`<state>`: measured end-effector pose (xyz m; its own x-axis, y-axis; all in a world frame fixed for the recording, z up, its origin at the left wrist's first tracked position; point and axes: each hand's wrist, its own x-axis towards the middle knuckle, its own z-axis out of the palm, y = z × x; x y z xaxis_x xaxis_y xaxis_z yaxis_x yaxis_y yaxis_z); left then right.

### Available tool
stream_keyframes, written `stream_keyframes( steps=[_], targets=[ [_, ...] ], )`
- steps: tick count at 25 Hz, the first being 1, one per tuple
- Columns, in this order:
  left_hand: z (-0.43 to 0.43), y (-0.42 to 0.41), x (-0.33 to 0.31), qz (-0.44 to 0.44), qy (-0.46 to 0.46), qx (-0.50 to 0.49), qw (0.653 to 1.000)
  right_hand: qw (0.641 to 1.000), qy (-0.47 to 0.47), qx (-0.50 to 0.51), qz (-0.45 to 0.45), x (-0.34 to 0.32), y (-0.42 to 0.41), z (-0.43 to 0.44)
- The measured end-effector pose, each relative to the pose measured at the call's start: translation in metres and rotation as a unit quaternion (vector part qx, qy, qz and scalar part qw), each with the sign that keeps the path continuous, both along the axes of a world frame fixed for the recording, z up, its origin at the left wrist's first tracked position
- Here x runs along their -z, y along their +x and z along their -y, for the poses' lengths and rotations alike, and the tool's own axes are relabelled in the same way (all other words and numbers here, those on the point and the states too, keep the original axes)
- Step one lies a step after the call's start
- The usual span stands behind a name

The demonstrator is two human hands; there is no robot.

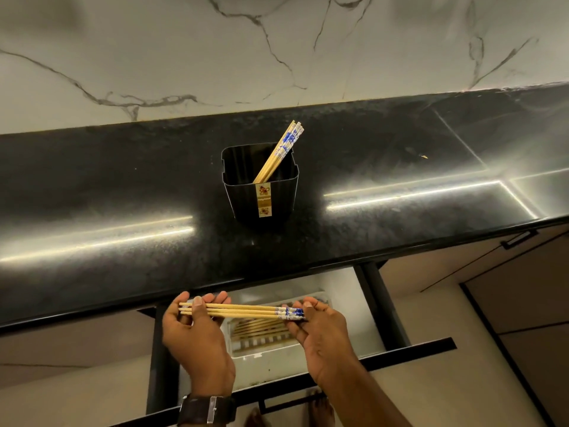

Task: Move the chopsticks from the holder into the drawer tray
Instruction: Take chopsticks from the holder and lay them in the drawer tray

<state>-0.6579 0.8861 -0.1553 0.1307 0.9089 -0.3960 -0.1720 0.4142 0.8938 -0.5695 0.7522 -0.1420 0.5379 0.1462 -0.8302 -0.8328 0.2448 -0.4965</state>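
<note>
Three chopsticks: held level over tray, ends pinched by left hand and right hand.
Handling: judged light, stiff, slippery.

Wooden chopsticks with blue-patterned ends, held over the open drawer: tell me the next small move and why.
Probably lower the bundle of wooden chopsticks, held level between the left hand and right hand, straight down into the white slotted tray. It sits directly beneath and already holds chopsticks lying the same way.

Gripped level between left hand and right hand: a chopstick bundle, above the open drawer's tray. In the tray, seemingly more chopsticks. Leaning in the black holder mid-counter: remaining chopsticks.
</note>
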Motion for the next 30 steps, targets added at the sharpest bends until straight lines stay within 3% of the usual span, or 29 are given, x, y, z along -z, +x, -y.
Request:
stream_keyframes(
  steps=[5,9,12,17,23,30],
  targets=[
    [0.017,-0.003,0.017,-0.043,-0.098,-0.073,0.992,0.994,0.042,0.065,-0.074,0.020,-0.014,-0.010],
    [0.044,-0.002,0.031,-0.084,-0.207,-0.090,0.971,0.994,-0.042,0.074,-0.070,0.047,-0.007,-0.005],
    [0.050,0.010,0.035,-0.060,-0.292,-0.066,0.952,0.992,-0.106,0.041,-0.063,0.061,0.018,-0.001],
    [0.033,0.035,0.057,-0.047,-0.402,-0.035,0.914,0.984,-0.133,0.029,-0.114,0.077,0.047,0.000],
    [0.024,0.043,0.085,-0.056,-0.439,-0.005,0.897,0.975,-0.156,-0.021,-0.156,0.089,0.059,-0.003],
    [0.014,0.046,0.091,-0.077,-0.464,-0.065,0.880,0.971,-0.186,-0.033,-0.145,0.092,0.046,-0.012]
  ],
)
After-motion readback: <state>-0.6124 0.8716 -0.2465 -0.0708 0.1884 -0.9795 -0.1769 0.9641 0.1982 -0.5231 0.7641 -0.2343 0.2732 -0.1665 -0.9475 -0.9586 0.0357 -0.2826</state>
